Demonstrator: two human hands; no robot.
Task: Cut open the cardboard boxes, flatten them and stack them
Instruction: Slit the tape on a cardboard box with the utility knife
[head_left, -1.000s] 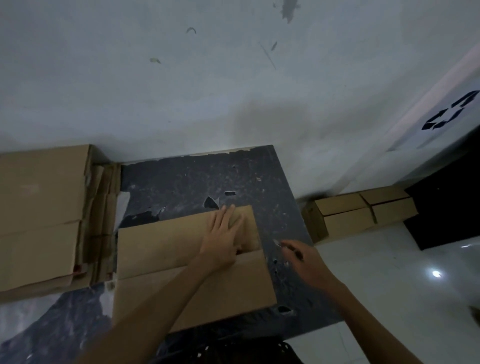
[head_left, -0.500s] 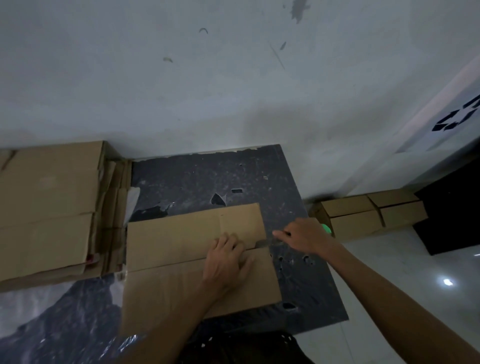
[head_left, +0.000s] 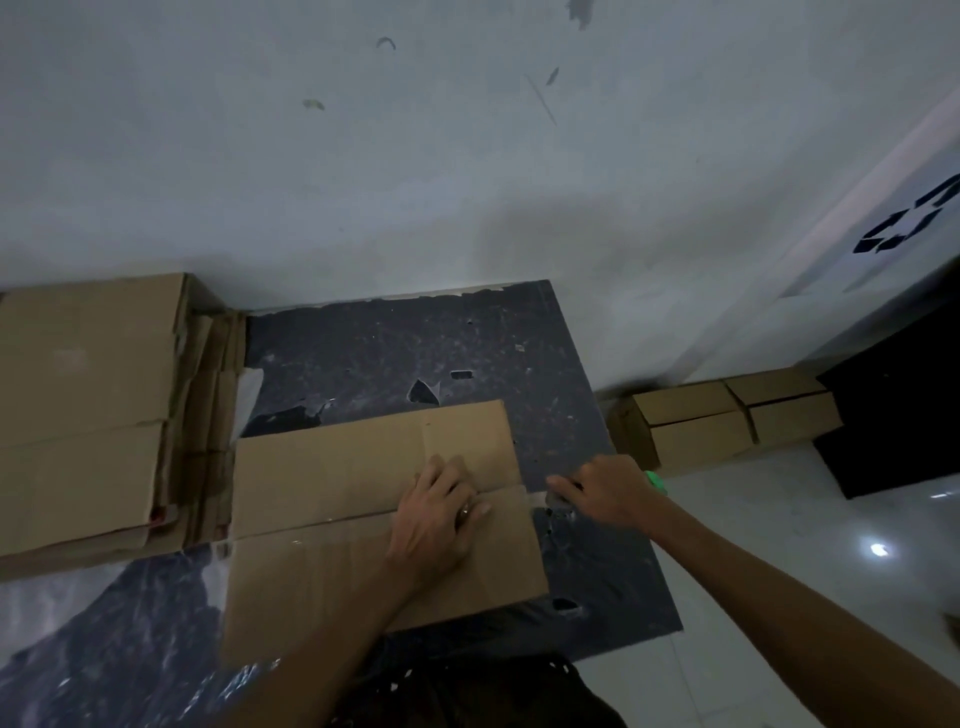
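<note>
- Pressing flat with fingers straight, the left hand (head_left: 436, 519) pins the cardboard box (head_left: 337, 467) lying on the dark worktop (head_left: 389, 353), beside the flattened stack (head_left: 78, 415).
- The right hand (head_left: 608, 493) grips a green-ended cutter (head_left: 655, 480) at the right end of the taped seam (head_left: 311, 525).
- Light, stiff board likely slides; hold it down near the seam.

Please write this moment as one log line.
left hand: presses box | right hand: grips cutter at right end of seam | stack: at left

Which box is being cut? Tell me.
The box on the dark mat: the left hand presses it, the right hand holds a cutter at its seam. The left stack and floor boxes lie untouched.
</note>
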